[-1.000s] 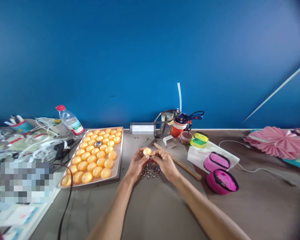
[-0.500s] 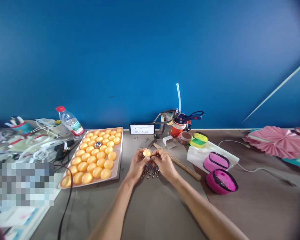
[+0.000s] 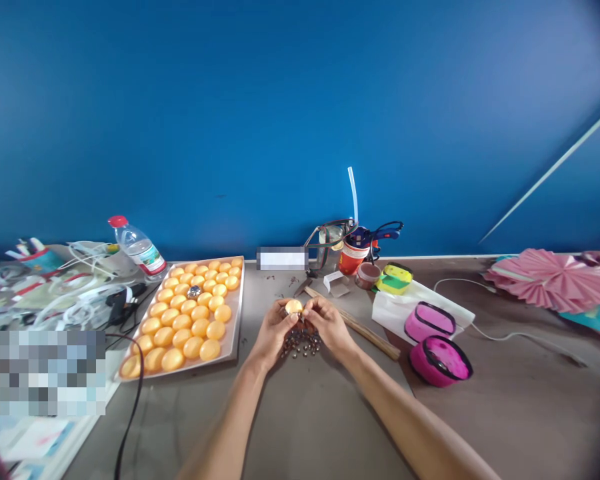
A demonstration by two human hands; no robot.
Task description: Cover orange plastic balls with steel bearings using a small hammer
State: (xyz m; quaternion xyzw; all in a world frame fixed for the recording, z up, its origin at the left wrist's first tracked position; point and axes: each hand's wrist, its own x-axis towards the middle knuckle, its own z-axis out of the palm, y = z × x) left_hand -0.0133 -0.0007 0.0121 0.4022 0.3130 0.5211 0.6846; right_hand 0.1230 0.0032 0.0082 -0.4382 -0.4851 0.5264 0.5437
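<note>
My left hand (image 3: 274,333) is closed around an orange ball (image 3: 294,307) that looks like a table tennis ball. Darker bits show along the ball's lower edge. With fingertips pinched, my right hand (image 3: 331,328) touches the ball's right side; whatever is between them is too small to make out. Below both hands, a loose heap of small shiny metal studs (image 3: 305,347) lies on the table. Left of my hands is a shallow white tray (image 3: 234,313) of similar orange balls (image 3: 182,320). One ball in it, the silver ball (image 3: 195,292), looks covered with metal pieces.
A wooden stick (image 3: 370,335) lies to the right, near two pink mesh pouches (image 3: 437,362). Behind stand a phone (image 3: 282,259) and a red cup (image 3: 354,257). A bottle (image 3: 143,250) leans at the back left. A dark cable (image 3: 139,393) crosses the tray's near corner.
The whole view has shifted slightly. My right fingertips have moved a little against the ball, which stays in my left hand.
</note>
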